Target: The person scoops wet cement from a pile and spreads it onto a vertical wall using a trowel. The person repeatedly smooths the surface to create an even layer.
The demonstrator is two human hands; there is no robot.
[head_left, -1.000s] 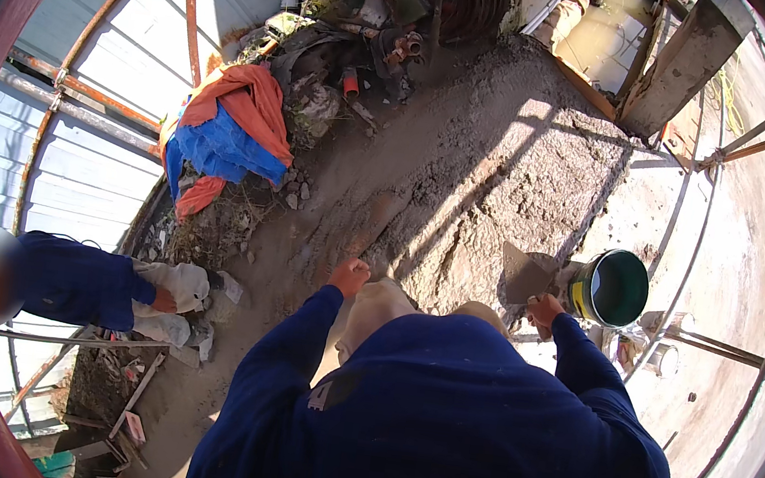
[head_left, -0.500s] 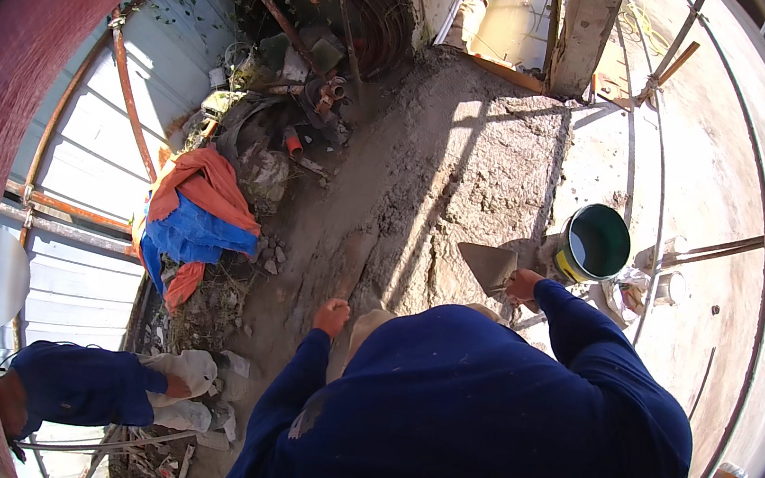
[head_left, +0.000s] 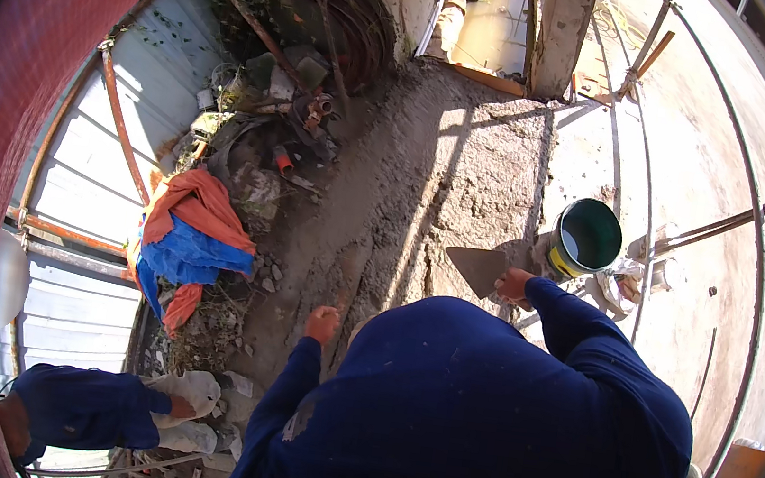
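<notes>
My right hand (head_left: 516, 286) grips a trowel (head_left: 473, 265) with a flat, pointed grey blade. The blade reaches left from my fist, above rough wet concrete (head_left: 491, 171). Just beyond that hand, to its right, stands a dark green bucket (head_left: 590, 236) with a yellow patch on its side; its inside looks dark and partly shaded. My left hand (head_left: 322, 324) hangs near my body over the smoother grey mortar strip, its fingers curled, and no tool shows in it.
Orange and blue cloth (head_left: 197, 235) lies at left beside rubble and pipe pieces. A person in a dark blue top (head_left: 89, 408) is at lower left. A shovel (head_left: 335, 42) and a concrete post (head_left: 565, 37) stand at the far end. Bars (head_left: 749, 212) run along the right.
My view has shifted slightly, so the bucket and concrete sit a little further left. The trowel stays in my right hand, its blade turned slightly. My left hand is slightly lower in view.
</notes>
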